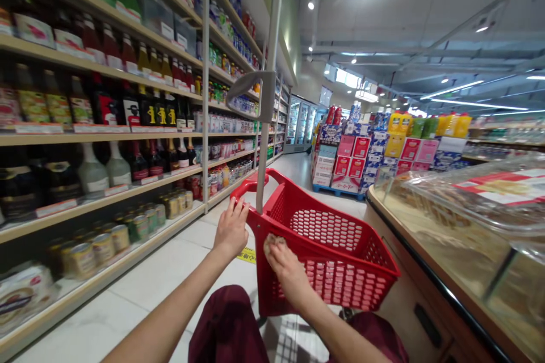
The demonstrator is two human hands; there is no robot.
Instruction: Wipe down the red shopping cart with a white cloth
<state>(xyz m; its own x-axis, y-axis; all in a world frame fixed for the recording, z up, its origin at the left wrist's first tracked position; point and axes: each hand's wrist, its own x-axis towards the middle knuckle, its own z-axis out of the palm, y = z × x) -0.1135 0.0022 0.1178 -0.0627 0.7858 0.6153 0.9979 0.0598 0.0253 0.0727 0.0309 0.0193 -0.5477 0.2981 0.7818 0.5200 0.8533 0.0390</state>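
Observation:
A red plastic shopping cart [317, 244] with perforated walls stands right in front of me. My left hand [232, 229] has its fingers curled over the cart's red corner at the left. Pressed against the cart's near side wall, my right hand [290, 269] holds a small brownish cloth [272, 242], partly hidden under the fingers. From the cart's left corner rises a grey pole [264, 164] with a grey looped bracket [251, 95] on it. No goods show inside the basket.
Shelves [102, 136] of bottles and cans run along the left. A glass-sided display counter [451, 238] stands close on the right. Farther ahead are stacked drink cartons [351, 164] on a blue pallet [338, 191]. A yellow floor sticker [247, 255] lies beside the cart.

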